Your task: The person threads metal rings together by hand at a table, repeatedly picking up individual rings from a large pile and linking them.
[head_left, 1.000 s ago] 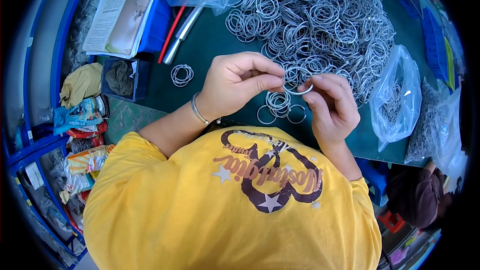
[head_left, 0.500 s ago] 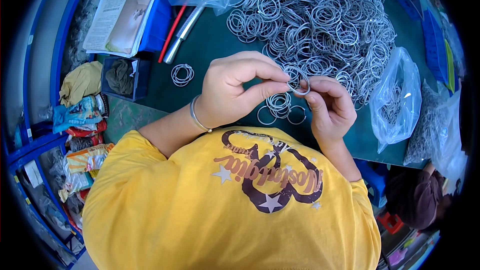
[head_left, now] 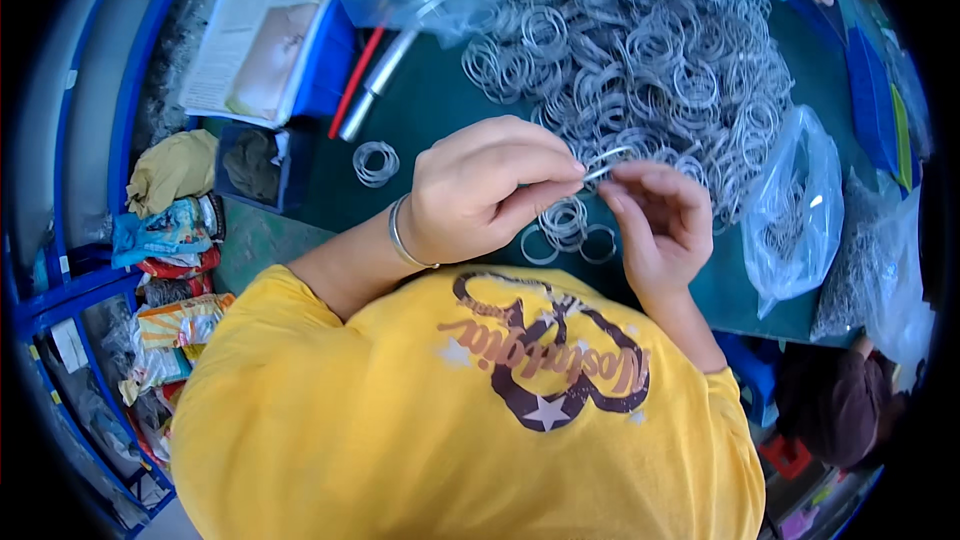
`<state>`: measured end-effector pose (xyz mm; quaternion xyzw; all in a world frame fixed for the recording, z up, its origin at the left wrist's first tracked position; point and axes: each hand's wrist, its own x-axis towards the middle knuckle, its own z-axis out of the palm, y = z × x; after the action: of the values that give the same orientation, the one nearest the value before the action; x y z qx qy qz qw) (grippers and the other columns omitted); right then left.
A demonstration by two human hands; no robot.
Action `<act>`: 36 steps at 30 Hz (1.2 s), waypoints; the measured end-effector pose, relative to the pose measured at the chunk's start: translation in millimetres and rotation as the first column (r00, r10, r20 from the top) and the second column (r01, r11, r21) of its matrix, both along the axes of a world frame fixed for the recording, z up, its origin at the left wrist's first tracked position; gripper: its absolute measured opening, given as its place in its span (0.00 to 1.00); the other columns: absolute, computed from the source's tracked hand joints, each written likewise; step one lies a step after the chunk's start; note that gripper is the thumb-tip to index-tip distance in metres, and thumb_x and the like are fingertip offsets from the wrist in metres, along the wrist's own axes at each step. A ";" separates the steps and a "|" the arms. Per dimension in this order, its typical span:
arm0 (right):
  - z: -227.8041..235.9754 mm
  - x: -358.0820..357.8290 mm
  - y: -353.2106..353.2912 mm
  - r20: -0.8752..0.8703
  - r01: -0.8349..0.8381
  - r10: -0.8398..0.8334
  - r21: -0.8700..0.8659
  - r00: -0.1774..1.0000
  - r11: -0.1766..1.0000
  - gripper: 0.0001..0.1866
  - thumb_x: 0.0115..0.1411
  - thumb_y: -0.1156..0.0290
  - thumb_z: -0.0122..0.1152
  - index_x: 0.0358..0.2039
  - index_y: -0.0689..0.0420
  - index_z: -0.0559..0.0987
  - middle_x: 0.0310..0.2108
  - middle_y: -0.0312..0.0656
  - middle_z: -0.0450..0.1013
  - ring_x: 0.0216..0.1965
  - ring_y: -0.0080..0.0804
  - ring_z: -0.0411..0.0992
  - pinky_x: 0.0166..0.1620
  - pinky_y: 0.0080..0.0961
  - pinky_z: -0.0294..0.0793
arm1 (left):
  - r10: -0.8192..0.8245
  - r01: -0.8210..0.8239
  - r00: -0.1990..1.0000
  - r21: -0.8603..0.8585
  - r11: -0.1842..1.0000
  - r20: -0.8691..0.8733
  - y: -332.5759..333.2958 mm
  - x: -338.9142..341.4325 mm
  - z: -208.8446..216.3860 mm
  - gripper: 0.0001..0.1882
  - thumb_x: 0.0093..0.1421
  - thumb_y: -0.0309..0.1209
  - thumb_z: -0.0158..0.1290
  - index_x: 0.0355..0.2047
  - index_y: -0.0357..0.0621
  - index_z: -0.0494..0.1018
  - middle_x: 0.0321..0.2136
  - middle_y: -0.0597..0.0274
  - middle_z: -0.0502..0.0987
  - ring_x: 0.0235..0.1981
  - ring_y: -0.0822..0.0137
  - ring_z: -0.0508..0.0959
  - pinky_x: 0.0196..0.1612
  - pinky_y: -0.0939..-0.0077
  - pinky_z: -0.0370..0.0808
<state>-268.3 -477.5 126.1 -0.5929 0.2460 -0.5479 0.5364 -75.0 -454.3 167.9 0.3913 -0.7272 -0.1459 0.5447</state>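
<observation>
Dark green tabletop [head_left: 430, 85] here, and above it the left hand [head_left: 480, 190] pinches a silvery ring [head_left: 606, 161] between thumb and forefinger. The right hand [head_left: 668, 225] is right at its other side; whether it grips, I can't tell. Just below, loose rings [head_left: 566, 224]; beyond, a big ring heap [head_left: 640, 50]; rightward, a clear bag [head_left: 795, 215].

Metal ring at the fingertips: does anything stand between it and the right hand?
Nothing visible does. The left hand pinches the metal ring, and the right hand is close beside it; whether they touch is unclear.
</observation>
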 end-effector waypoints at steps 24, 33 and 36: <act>7.3 -12.7 -4.8 -0.163 0.069 -0.088 -0.120 0.983 0.990 0.09 0.54 0.91 0.53 0.36 0.68 0.72 0.38 0.50 0.71 0.31 0.29 0.74 0.35 0.19 0.76 | -0.245 0.053 0.866 0.406 0.912 0.436 -20.3 12.2 -50.7 0.14 0.44 0.28 0.64 0.31 0.39 0.74 0.32 0.59 0.71 0.31 0.59 0.76 0.34 0.71 0.74; 5.8 -5.7 -11.5 -0.382 0.043 -0.125 -0.217 0.916 0.975 0.12 0.53 0.88 0.57 0.39 0.66 0.75 0.40 0.47 0.71 0.33 0.28 0.74 0.34 0.17 0.75 | -0.202 0.128 0.977 0.564 0.816 0.070 -10.9 13.2 -45.4 0.09 0.50 0.23 0.61 0.32 0.38 0.74 0.34 0.62 0.72 0.29 0.73 0.76 0.30 0.78 0.73; 8.8 1.7 -11.2 -0.463 0.057 -0.149 -0.207 0.874 0.977 0.16 0.53 0.86 0.59 0.43 0.64 0.75 0.41 0.46 0.72 0.32 0.28 0.74 0.32 0.18 0.74 | -0.203 0.244 0.970 0.572 0.783 -0.135 -6.1 12.5 -43.2 0.06 0.54 0.22 0.57 0.34 0.36 0.74 0.36 0.62 0.72 0.32 0.74 0.77 0.33 0.82 0.75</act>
<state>-266.6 -488.8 134.9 -0.7428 0.3492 -0.4339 0.3714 -62.5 -460.4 124.7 0.4457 -0.6697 -0.4385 0.4007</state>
